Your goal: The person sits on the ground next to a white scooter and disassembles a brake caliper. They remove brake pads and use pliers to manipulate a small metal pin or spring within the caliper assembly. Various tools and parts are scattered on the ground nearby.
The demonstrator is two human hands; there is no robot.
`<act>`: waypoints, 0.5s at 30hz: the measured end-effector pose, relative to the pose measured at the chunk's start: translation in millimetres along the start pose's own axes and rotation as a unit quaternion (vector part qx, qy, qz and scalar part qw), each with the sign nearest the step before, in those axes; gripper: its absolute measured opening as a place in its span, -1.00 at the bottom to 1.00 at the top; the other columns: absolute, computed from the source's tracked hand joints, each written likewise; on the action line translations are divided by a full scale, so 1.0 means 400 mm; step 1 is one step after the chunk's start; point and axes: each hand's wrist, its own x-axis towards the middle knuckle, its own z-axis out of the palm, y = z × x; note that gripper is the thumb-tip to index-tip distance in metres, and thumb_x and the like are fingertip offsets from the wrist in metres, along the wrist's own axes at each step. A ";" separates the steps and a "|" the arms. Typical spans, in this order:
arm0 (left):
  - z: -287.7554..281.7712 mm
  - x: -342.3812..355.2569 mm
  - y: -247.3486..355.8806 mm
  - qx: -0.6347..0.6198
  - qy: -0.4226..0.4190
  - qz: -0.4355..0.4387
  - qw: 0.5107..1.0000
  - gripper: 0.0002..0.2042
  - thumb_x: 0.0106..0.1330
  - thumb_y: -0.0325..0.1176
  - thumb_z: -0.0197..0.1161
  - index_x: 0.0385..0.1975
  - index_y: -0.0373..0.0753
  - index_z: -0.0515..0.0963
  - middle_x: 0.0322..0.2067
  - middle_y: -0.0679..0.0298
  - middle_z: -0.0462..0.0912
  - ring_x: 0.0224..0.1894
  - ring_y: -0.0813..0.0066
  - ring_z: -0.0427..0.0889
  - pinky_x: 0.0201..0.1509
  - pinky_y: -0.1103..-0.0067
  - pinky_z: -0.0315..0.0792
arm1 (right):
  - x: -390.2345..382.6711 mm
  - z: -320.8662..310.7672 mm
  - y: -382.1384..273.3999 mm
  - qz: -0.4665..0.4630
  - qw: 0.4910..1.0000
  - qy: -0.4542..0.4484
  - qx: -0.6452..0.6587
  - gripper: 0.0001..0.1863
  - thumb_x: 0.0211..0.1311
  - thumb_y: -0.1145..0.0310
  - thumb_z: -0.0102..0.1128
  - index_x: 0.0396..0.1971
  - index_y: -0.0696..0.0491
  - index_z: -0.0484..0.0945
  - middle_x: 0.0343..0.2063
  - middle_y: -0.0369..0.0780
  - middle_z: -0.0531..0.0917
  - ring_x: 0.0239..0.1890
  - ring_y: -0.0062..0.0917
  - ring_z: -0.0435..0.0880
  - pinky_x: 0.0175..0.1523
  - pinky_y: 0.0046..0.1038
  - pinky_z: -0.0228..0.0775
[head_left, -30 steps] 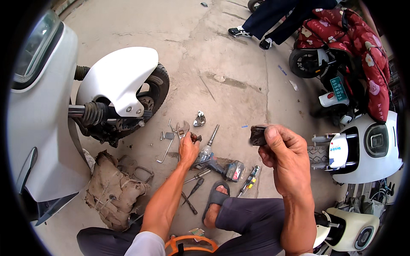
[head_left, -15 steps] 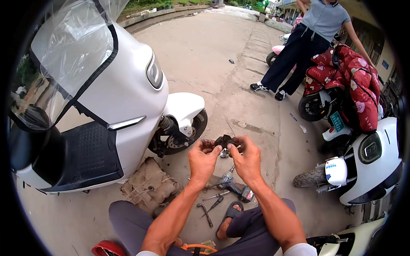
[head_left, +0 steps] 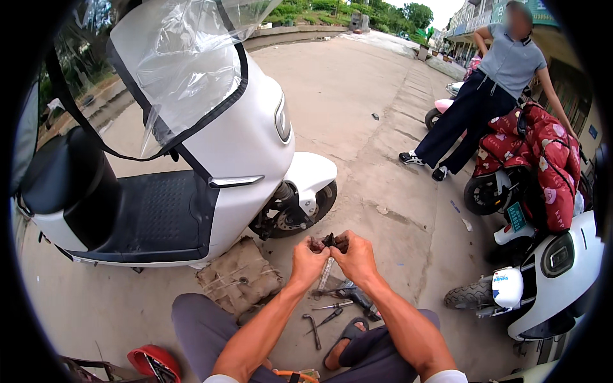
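A small, dark, dirty part (head_left: pixel 329 240) is pinched between the fingertips of both my hands; its exact kind does not show. My left hand (head_left: pixel 309 262) grips it from the left, with blackened fingers curled behind. From the right, my right hand (head_left: pixel 355 256) closes on it with thumb and fingers. Below them, a silver wrench-like tool (head_left: pixel 326 273) lies on the ground near a cordless power tool (head_left: pixel 363 302), partly hidden by my right forearm. A screwdriver (head_left: pixel 329 318) and a bent socket wrench (head_left: pixel 313 330) lie nearer to me.
A white scooter (head_left: pixel 239 159) with a clear rain cover stands at left, its front wheel (head_left: pixel 327 203) near my hands. A worn brown pad (head_left: pixel 239 276) lies beside it. A person (head_left: pixel 507 70) stands by a red quilted scooter cover (head_left: pixel 554 166). Another white scooter (head_left: pixel 562 287) is at right.
The view has tilted up and turned left. My hands still hold the dark part, now turned narrower and held closer together. More of the silver tool below shows.
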 end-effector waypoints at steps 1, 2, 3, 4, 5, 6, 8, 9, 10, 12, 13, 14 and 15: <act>0.001 0.008 -0.022 0.032 0.016 -0.009 0.999 -0.85 0.10 -0.50 0.43 -0.47 -0.36 0.55 -0.50 0.25 0.65 -0.39 0.61 0.60 -0.28 0.60 0.51 | 0.011 0.022 0.015 0.021 1.000 -0.013 -0.008 -0.76 0.10 0.43 0.39 -0.27 0.24 0.63 -0.38 -0.01 0.76 -0.31 -0.24 0.78 -0.16 -0.34 0.61; -0.008 0.021 -0.039 0.030 0.017 -0.010 0.999 -0.85 0.10 -0.50 0.43 -0.47 -0.36 0.55 -0.50 0.25 0.65 -0.39 0.61 0.60 -0.28 0.60 0.51 | 0.023 0.046 0.026 0.041 0.999 -0.025 -0.016 -0.74 0.09 0.43 0.40 -0.27 0.26 0.63 -0.37 0.01 0.76 -0.29 -0.25 0.79 -0.15 -0.35 0.61; -0.024 0.038 -0.060 0.034 0.034 -0.014 0.999 -0.84 0.11 -0.50 0.42 -0.46 -0.38 0.54 -0.50 0.23 0.65 -0.39 0.58 0.62 -0.29 0.58 0.52 | 0.039 0.077 0.048 0.039 0.999 -0.011 0.007 -0.76 0.08 0.47 0.41 -0.30 0.30 0.62 -0.46 -0.08 0.76 -0.42 -0.45 0.78 -0.27 -0.44 0.62; -0.050 0.059 -0.094 0.044 0.053 -0.020 0.997 -0.84 0.12 -0.51 0.41 -0.45 -0.39 0.53 -0.51 0.21 0.65 -0.40 0.55 0.64 -0.30 0.56 0.52 | 0.055 0.108 0.054 0.039 0.999 -0.015 0.010 -0.76 0.08 0.47 0.41 -0.30 0.30 0.62 -0.46 -0.08 0.76 -0.42 -0.45 0.78 -0.27 -0.44 0.62; -0.079 0.091 -0.126 0.044 0.090 -0.033 0.994 -0.83 0.10 -0.48 0.40 -0.42 -0.39 0.55 -0.47 0.13 0.69 -0.40 0.41 0.68 -0.26 0.45 0.53 | 0.073 0.135 0.050 0.116 0.989 -0.014 0.090 -0.76 0.08 0.47 0.41 -0.32 0.31 0.62 -0.47 -0.09 0.75 -0.43 -0.46 0.78 -0.30 -0.45 0.62; -0.112 0.123 -0.157 0.040 0.124 -0.020 0.991 -0.82 0.11 -0.49 0.39 -0.38 -0.40 0.54 -0.45 0.11 0.71 -0.34 0.34 0.72 -0.21 0.42 0.55 | 0.094 0.165 0.050 0.192 0.967 -0.014 0.170 -0.76 0.07 0.46 0.42 -0.33 0.31 0.62 -0.48 -0.11 0.75 -0.45 -0.46 0.78 -0.33 -0.47 0.63; -0.131 0.161 -0.121 0.133 0.189 0.013 0.973 -0.82 0.16 -0.48 0.37 -0.32 -0.43 0.55 -0.36 0.02 0.72 -0.28 0.04 0.73 -0.12 0.30 0.55 | 0.139 0.212 0.105 0.235 0.951 0.009 0.203 -0.76 0.05 0.47 0.43 -0.35 0.32 0.61 -0.50 -0.13 0.73 -0.48 -0.48 0.78 -0.37 -0.50 0.63; -0.142 0.188 -0.128 0.170 0.185 0.011 0.968 -0.80 0.17 -0.47 0.37 -0.27 -0.41 0.55 -0.34 0.01 0.71 -0.27 0.04 0.72 -0.12 0.28 0.54 | 0.160 0.232 0.120 0.253 0.956 0.025 0.145 -0.77 0.03 0.48 0.43 -0.38 0.32 0.61 -0.51 -0.13 0.73 -0.48 -0.49 0.78 -0.38 -0.51 0.62; -0.159 0.214 -0.132 0.209 0.186 0.014 0.960 -0.77 0.18 -0.46 0.38 -0.23 -0.40 0.54 -0.32 0.01 0.70 -0.25 0.03 0.70 -0.11 0.25 0.52 | 0.181 0.255 0.120 0.264 0.960 0.037 0.090 -0.79 0.02 0.50 0.42 -0.40 0.31 0.61 -0.53 -0.13 0.72 -0.48 -0.50 0.78 -0.40 -0.52 0.62; -0.171 0.245 -0.146 0.248 0.204 0.050 0.946 -0.78 0.19 -0.47 0.36 -0.22 -0.40 0.55 -0.31 -0.01 0.70 -0.22 -0.01 0.69 -0.10 0.23 0.52 | 0.203 0.299 0.121 0.267 0.960 0.040 0.071 -0.76 0.00 0.40 0.43 -0.38 0.25 0.65 -0.53 -0.15 0.74 -0.45 -0.46 0.79 -0.31 -0.43 0.63; -0.178 0.248 -0.160 0.289 0.217 0.085 0.928 -0.79 0.20 -0.48 0.35 -0.22 -0.40 0.55 -0.30 -0.02 0.70 -0.20 -0.05 0.68 -0.09 0.21 0.51 | 0.206 0.320 0.110 0.247 0.968 0.045 0.003 -0.73 0.00 0.32 0.42 -0.34 0.20 0.68 -0.52 -0.16 0.75 -0.42 -0.42 0.79 -0.24 -0.38 0.62; -0.185 0.250 -0.173 0.292 0.216 0.080 0.928 -0.79 0.20 -0.48 0.35 -0.22 -0.40 0.55 -0.30 -0.02 0.70 -0.20 -0.05 0.68 -0.09 0.21 0.51 | 0.210 0.339 0.098 0.226 0.971 0.050 -0.065 -0.69 -0.01 0.24 0.41 -0.31 0.15 0.70 -0.50 -0.16 0.77 -0.40 -0.38 0.79 -0.16 -0.32 0.61; -0.190 0.250 -0.185 0.288 0.209 0.076 0.931 -0.80 0.20 -0.48 0.34 -0.23 -0.40 0.54 -0.30 -0.02 0.70 -0.19 -0.06 0.67 -0.09 0.21 0.50 | 0.216 0.358 0.093 0.228 0.971 0.022 -0.074 -0.64 -0.01 0.15 0.38 -0.24 0.05 0.73 -0.42 -0.16 0.78 -0.30 -0.27 0.78 -0.05 -0.24 0.56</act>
